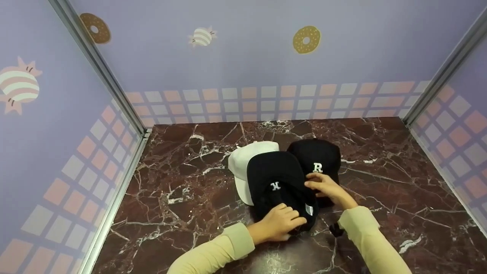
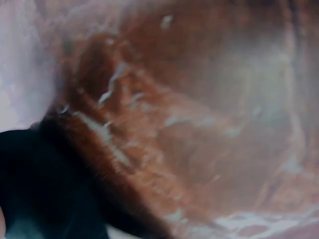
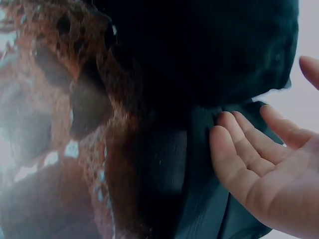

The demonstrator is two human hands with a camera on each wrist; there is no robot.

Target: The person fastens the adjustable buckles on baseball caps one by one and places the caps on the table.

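Note:
A black cap (image 1: 276, 163) lies in the middle of the table with its brim pointing away, its hollow inside facing up, a white letter mark and a white tag (image 1: 309, 209) showing. My left hand (image 1: 279, 222) grips its near edge with curled fingers. On its right side my right hand (image 1: 325, 186) rests with fingers fairly straight, fingertips against the black fabric in the right wrist view. Behind and left sits a white cap (image 1: 243, 160), partly covered by the black one. A second black cap (image 1: 315, 150) with a white R stands behind right. The left wrist view is blurred.
The caps lie on a dark red marbled tabletop (image 1: 182, 167) with white veins. Purple panels (image 1: 251, 64) with candy and doughnut pictures enclose the back and both sides, joined by metal strips (image 1: 102, 64). A small black object (image 1: 336, 230) hangs by my right cuff.

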